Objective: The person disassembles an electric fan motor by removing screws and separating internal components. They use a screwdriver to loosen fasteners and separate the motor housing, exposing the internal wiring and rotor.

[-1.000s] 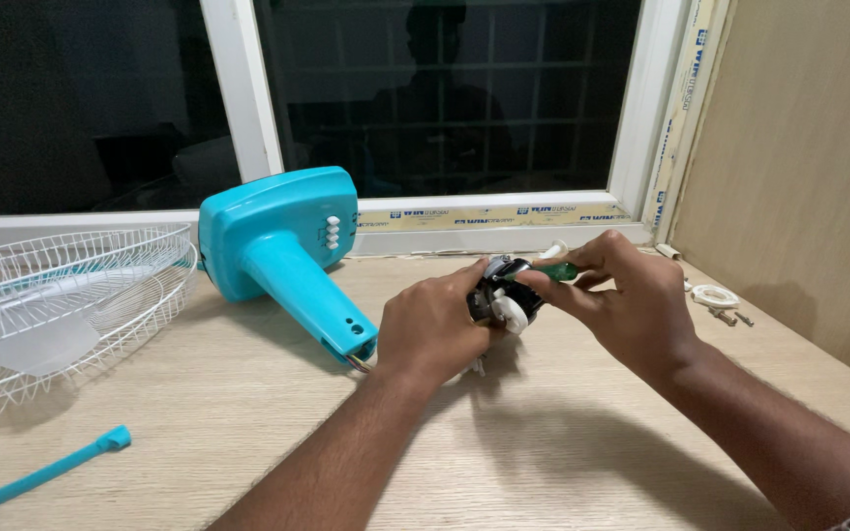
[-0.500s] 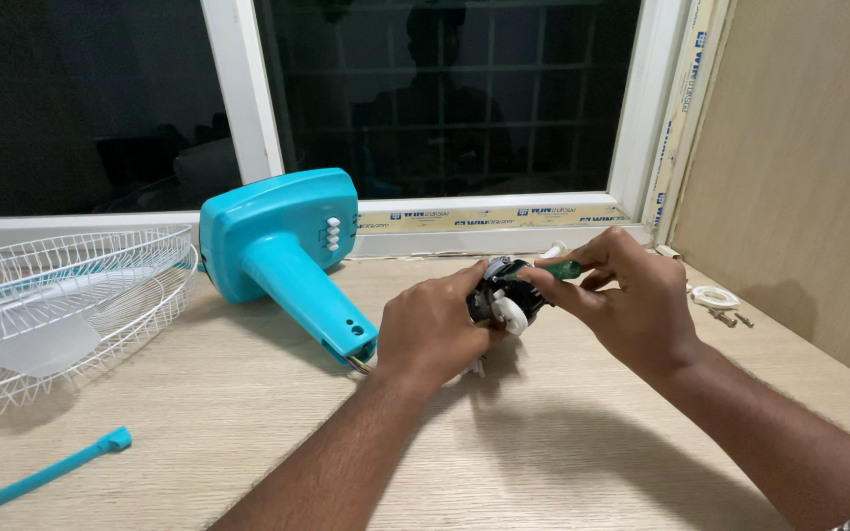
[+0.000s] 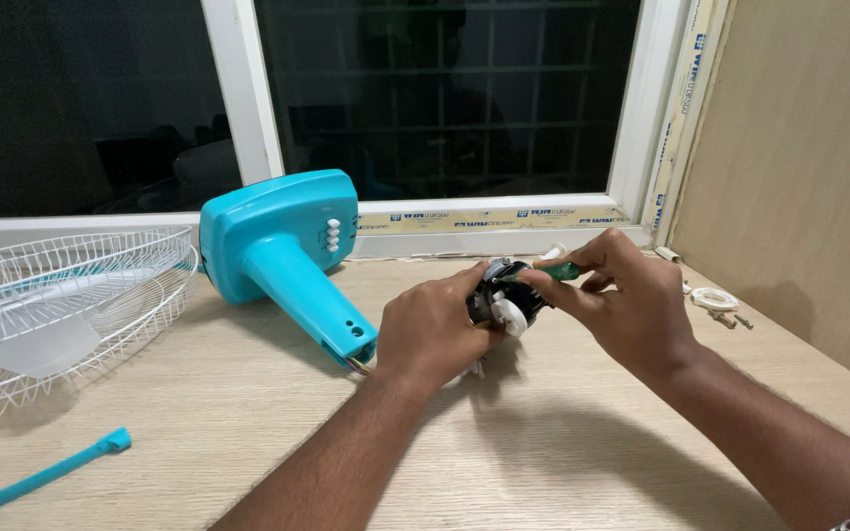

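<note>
Pale wooden tabletop (image 3: 563, 462) under a dark window: two hands work on a small fan motor.

Near the middle, the left hand (image 3: 432, 332) is clamped around the fan motor (image 3: 500, 295), a compact black-and-metal block with a white plastic knob. The right hand (image 3: 632, 305) pinches a green-handled screwdriver (image 3: 561, 269) against its top. Dense and rigid, the motor probably feels heavy for its size; gripping the solid body seems safest, since thin wires trail underneath. Left lies a turquoise fan base (image 3: 282, 241), and far left a white wire guard (image 3: 71, 295).
</note>
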